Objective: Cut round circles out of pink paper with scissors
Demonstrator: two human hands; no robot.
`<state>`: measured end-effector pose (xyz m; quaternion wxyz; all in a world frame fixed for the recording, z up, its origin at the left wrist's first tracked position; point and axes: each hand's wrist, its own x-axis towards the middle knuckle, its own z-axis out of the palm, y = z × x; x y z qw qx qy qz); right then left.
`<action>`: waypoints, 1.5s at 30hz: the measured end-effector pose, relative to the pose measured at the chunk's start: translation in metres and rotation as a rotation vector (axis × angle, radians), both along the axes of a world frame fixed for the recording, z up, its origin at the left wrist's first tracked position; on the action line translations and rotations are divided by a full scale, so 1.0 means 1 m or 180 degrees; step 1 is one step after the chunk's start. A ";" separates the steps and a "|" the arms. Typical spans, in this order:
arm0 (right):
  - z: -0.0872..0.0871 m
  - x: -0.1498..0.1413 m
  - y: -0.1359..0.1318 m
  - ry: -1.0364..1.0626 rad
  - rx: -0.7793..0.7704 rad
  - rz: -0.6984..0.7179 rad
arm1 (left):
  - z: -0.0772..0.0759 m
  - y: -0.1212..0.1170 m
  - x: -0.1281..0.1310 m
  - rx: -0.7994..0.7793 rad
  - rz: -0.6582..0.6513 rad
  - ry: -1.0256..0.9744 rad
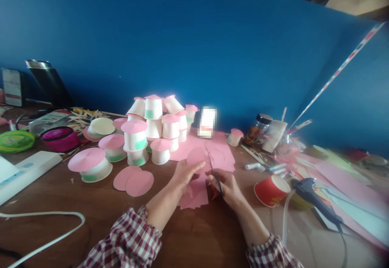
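Between finger and thumb, my left hand (185,175) grips a piece of pink paper (196,157) with a rounded outline. My right hand (227,187) is closed on dark-handled scissors (218,183), whose blades point up and away along the paper's right side. Whether the blades are cutting at this instant I cannot tell. Pink sheets (199,195) and offcuts lie beneath both hands, and a larger pink stack (225,142) is behind them. Left of my left forearm, two pink paper discs (139,183) overlap on the table.
White paper cups with pink cone tops (135,132) are stacked at the left centre. A red paper cup (271,190) and a glue gun (317,197) with a trailing cord are on the right. A white power strip (33,171) and cable (69,217) lie left. The blue wall (194,45) rises behind.
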<state>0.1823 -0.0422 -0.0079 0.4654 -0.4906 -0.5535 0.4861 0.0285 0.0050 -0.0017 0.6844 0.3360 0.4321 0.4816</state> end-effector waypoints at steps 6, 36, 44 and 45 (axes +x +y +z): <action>0.001 0.000 0.000 -0.0066 0.0045 -0.0004 | 0.001 0.001 -0.001 0.0035 -0.0078 -0.0010; 0.002 -0.001 0.000 -0.0040 0.0033 -0.0015 | -0.002 0.003 0.001 0.0155 -0.0111 0.0190; 0.003 -0.001 0.000 -0.0103 0.0050 -0.0058 | -0.005 0.004 -0.001 0.0153 -0.0140 0.0161; 0.003 -0.001 0.000 -0.0110 0.0053 -0.0058 | -0.006 0.004 -0.001 0.0163 -0.0148 0.0149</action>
